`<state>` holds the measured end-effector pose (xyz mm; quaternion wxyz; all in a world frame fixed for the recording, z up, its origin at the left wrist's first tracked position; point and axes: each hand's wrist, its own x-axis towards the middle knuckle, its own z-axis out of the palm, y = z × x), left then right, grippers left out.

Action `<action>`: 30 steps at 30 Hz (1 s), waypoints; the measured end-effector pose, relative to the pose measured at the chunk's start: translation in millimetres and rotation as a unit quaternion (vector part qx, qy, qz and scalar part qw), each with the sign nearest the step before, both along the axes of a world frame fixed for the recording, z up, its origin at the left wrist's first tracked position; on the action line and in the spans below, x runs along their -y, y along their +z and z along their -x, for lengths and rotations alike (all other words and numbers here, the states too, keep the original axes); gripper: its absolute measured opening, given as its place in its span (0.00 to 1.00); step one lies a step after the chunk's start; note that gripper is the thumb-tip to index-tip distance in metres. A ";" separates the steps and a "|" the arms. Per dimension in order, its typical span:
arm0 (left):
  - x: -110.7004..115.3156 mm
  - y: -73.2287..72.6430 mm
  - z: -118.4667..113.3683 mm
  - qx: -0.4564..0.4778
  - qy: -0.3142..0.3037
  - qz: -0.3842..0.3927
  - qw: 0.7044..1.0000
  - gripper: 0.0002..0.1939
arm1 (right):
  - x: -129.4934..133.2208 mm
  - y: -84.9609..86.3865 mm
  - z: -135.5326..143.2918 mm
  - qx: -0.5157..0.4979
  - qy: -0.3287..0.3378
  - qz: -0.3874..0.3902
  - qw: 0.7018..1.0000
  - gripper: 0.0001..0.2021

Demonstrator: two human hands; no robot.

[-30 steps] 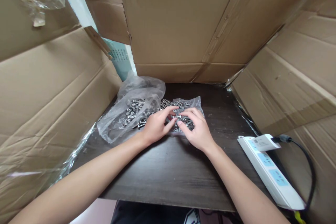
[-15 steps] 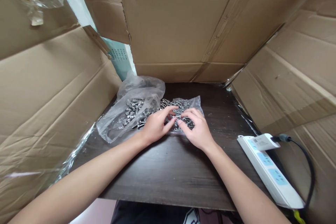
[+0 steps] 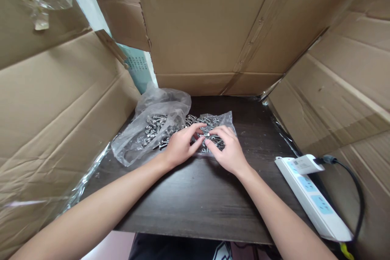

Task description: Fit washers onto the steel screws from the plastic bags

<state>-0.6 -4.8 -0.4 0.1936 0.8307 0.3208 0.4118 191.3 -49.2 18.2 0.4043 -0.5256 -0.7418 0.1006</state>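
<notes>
Over a clear plastic bag (image 3: 227,118) my left hand (image 3: 183,141) pinches a small metal bolt (image 3: 206,134) between thumb and fingertips. Its bright right end pokes out toward my right hand (image 3: 228,146), whose thumb and bent fingers close in around that end. Whether a nut sits on the bolt is too small to tell. Loose bolts and nuts (image 3: 217,141) lie on the clear bag below and behind my fingers, partly hidden by them. More bolts (image 3: 155,126) are heaped in the larger cloudy plastic bag (image 3: 128,146) left of my left hand.
The dark wooden table (image 3: 189,199) has cardboard walls (image 3: 207,20) at the back and both sides. On the right lies a white power strip (image 3: 317,203) with a plugged-in white adapter (image 3: 306,165) and a black cable (image 3: 359,187).
The bolt's bright end now shows more clearly between my hands. My right fingers have shifted very slightly; my left hand and the bags stay in place.
</notes>
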 end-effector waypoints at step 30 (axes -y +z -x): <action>-0.7 0.1 -0.9 0.008 -0.013 0.024 1.000 0.08 | -2.4 -2.5 0.2 -0.147 0.009 0.075 0.986 0.08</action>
